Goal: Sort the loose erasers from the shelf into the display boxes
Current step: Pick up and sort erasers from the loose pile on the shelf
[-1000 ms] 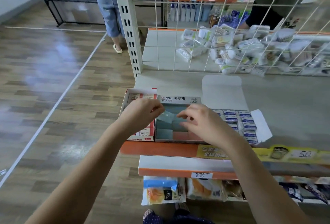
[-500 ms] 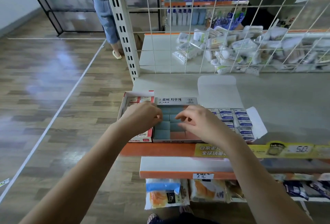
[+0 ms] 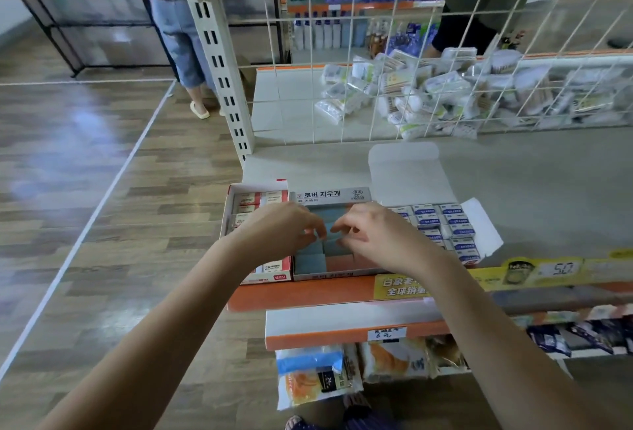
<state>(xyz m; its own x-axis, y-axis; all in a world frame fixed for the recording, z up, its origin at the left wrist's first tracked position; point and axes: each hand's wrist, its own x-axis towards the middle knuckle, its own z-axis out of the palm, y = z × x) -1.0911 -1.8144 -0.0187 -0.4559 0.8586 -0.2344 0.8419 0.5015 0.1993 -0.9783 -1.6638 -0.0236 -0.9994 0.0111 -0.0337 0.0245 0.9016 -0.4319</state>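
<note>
Floor [image 3: 85, 189]: wood-look planks, glossy, light glare on it. Shelf [image 3: 531, 189]: matt grey surface, smooth; front edge painted orange. Upright [image 3: 222, 80]: white painted metal, slotted. Grid [image 3: 411, 69]: thin white-coated wire. Boxes [image 3: 329, 195]: printed card, flap [image 3: 407, 169] plain matt white. Erasers [image 3: 310, 263]: dull blue-grey and salmon blocks, matt. Packets [image 3: 442, 87] behind grid: clear shiny plastic film. Bags [image 3: 315, 378] below: glossy plastic.

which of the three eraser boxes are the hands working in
The middle box, holding blue and salmon erasers; the red-edged box and white-eraser box flank it.
</note>
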